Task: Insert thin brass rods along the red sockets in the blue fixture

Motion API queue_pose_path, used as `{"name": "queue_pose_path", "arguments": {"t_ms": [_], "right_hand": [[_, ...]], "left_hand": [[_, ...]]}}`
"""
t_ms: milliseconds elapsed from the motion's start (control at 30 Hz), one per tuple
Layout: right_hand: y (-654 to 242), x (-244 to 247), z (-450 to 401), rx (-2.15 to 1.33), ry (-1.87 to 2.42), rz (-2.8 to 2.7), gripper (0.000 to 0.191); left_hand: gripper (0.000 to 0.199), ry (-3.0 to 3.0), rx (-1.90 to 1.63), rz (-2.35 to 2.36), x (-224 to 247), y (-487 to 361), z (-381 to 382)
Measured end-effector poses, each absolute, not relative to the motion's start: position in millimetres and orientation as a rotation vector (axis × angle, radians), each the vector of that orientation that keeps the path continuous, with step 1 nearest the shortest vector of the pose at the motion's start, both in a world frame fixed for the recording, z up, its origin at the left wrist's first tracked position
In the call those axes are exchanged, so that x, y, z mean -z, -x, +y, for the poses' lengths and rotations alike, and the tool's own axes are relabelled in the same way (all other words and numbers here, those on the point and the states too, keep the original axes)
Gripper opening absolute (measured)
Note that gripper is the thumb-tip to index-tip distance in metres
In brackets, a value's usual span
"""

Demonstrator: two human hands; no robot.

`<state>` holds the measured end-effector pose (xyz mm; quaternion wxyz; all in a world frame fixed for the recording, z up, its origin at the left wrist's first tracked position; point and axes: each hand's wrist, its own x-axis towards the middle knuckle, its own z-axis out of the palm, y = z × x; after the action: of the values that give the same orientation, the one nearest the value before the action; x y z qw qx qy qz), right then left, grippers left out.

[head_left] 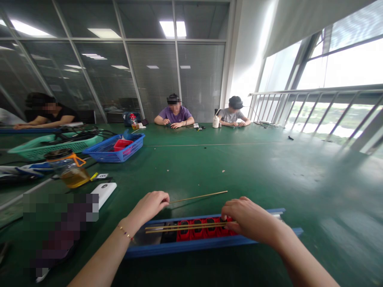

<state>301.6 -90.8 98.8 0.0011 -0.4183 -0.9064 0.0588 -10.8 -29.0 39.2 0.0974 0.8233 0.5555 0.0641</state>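
Observation:
My left hand (pixel 154 205) is closed in a pinch on the left end of a thin brass-coloured rod (pixel 199 197), which points to the right above the green table. Below it lies a long blue tray (pixel 185 246) holding a row of red blocks (pixel 197 232) with black parts in them. Two more thin rods (pixel 161 229) lie lengthwise over the blocks. My right hand (pixel 239 215) is over the right part of the tray, its fingers closed round the right ends of these two rods. The fingertips' contact with the blocks is partly hidden.
To the left are a blue basket (pixel 109 156) with a red box, a green basket (pixel 32 149), a jar of amber liquid (pixel 74 177) and a white-ended device (pixel 107 193). Three people sit along the table's far side.

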Motion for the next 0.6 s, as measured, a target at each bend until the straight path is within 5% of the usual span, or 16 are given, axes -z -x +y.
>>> {"name": "queue_pose_path", "arguments": {"t_ms": [600], "right_hand": [[-313.7, -85.8, -65.5, -0.677, 1.072, -2.872, 0.016]], "left_hand": [[0.016, -2.403, -0.291, 1.663, -5.9, 18.6, -18.0]]}}
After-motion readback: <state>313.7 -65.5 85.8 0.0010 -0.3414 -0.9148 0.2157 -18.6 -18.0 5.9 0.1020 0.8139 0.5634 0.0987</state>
